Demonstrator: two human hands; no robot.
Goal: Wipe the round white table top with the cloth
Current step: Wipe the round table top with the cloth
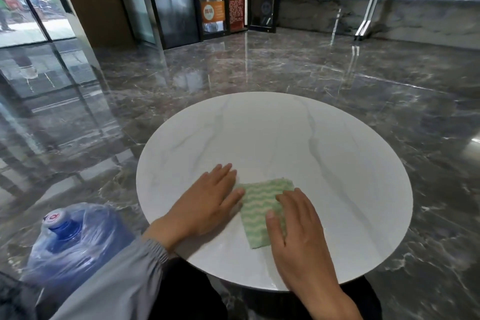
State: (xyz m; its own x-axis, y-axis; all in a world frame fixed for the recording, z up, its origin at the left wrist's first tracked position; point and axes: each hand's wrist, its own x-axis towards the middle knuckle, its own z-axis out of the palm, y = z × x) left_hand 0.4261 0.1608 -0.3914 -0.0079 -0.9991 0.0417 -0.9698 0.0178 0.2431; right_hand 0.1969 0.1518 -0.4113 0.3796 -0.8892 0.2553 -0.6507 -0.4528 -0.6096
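Your left hand (207,202) lies flat, palm down, fingers straight and together; your right hand (296,231) flat too, thumb spread.

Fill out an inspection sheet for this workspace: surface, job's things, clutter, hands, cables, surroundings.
Surface: round white marble-look table top, glossy, faint grey veins.
Job's things: green-and-white wavy-striped cloth, flat on the table's near half.
Clutter: nothing seen.
Hands: left hand flat, fingertips at cloth's left edge; right hand flat on cloth's right side.
Cables: nothing seen.
Surroundings: blue water jug in clear plastic bag on dark polished marble floor; glass doors at left.
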